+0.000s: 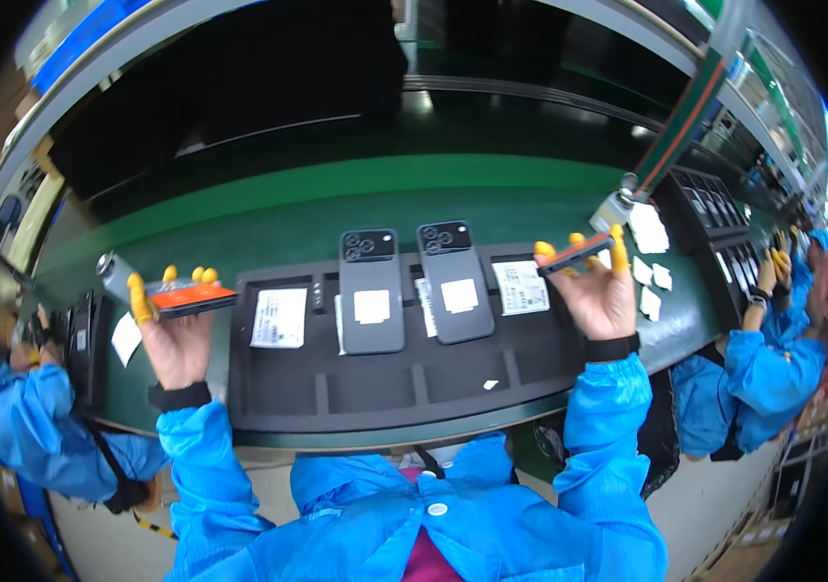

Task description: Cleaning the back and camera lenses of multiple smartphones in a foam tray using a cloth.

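My left hand (177,339), in yellow finger cots, grips a phone (191,299) with an orange face and dark edge, lifted beside the tray's left end. On the other side, my right hand (603,299) holds a second phone (577,254), thin and dark with some orange, tilted above the tray's right end. Between them two dark grey phones (372,335) (462,327) lie camera side up on the black foam tray (365,396), each with a white label on its back. White printed labels (279,318) (520,288) lie in the tray's outer slots.
White paper pieces (649,230) and a small bottle (612,210) sit right of the tray on the green bench (520,209). Another bottle (114,274) stands at left. Co-workers in blue sleeves (773,369) (31,412) work on both sides, near further black trays (710,209).
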`<state>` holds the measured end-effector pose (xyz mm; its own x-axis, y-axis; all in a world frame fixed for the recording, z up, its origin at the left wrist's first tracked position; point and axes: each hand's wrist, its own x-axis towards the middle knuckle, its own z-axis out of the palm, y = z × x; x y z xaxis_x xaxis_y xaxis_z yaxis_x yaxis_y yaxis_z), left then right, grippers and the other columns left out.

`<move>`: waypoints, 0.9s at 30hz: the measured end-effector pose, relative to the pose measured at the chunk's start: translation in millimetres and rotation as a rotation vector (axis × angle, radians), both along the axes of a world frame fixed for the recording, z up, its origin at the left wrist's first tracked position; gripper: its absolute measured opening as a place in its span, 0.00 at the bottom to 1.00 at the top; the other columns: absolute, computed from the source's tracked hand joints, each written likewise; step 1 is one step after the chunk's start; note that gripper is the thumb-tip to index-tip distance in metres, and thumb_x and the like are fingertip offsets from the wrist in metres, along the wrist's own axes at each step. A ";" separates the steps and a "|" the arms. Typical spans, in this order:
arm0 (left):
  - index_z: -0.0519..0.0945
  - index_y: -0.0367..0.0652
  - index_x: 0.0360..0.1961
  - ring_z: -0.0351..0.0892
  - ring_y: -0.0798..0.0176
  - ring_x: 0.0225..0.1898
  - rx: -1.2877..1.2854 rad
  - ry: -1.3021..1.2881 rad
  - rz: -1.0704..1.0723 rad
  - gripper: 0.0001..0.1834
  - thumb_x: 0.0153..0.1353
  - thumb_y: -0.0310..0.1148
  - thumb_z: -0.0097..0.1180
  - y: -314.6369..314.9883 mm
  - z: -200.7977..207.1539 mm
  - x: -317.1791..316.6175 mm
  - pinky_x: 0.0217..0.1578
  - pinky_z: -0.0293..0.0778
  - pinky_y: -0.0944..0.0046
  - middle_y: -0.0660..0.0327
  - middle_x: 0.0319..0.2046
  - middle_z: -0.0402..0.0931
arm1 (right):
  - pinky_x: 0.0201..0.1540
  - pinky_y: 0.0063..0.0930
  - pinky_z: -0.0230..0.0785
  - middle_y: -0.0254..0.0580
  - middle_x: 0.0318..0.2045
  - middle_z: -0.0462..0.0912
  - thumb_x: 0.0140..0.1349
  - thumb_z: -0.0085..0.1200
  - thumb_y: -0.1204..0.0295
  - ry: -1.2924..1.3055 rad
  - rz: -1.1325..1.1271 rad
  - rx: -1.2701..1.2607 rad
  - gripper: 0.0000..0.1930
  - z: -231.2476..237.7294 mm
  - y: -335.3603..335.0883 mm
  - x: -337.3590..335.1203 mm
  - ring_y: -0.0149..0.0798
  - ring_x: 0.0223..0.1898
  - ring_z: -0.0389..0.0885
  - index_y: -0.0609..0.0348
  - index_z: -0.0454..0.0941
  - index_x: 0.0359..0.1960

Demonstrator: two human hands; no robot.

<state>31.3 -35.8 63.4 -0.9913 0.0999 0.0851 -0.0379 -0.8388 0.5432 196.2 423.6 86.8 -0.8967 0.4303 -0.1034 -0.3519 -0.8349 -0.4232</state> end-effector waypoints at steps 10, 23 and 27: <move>0.73 0.20 0.41 0.72 0.31 0.53 0.262 -0.239 -0.321 0.35 0.62 0.53 0.57 18.2 2.4 1.4 0.55 0.75 0.39 0.33 0.44 0.73 | 0.58 0.68 0.66 0.61 0.58 0.56 0.59 0.63 0.62 -0.004 -0.016 -0.207 0.36 2.5 -4.1 -9.8 0.69 0.61 0.63 0.64 0.52 0.59; 0.72 0.20 0.44 0.70 0.35 0.56 0.239 -0.342 -0.309 0.36 0.58 0.52 0.62 22.5 -9.0 7.2 0.58 0.75 0.46 0.38 0.47 0.72 | 0.57 0.51 0.71 0.53 0.56 0.61 0.58 0.65 0.65 -0.027 -0.147 0.384 0.34 6.0 -16.9 -17.5 0.55 0.54 0.72 0.55 0.57 0.62; 0.69 0.28 0.42 0.71 0.32 0.54 0.243 -0.412 -0.260 0.34 0.57 0.55 0.62 35.3 -6.7 7.0 0.55 0.76 0.41 0.40 0.47 0.69 | 0.55 0.33 0.72 0.48 0.56 0.61 0.49 0.70 0.76 -0.298 -0.575 1.456 0.46 14.8 -16.6 -32.1 0.44 0.56 0.66 0.55 0.54 0.68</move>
<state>38.3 -0.5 56.7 -0.8929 0.3718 -0.2539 -0.4294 -0.8729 0.2317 164.1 406.9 101.6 -0.6113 0.5730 0.5459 -0.2261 0.5346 -0.8143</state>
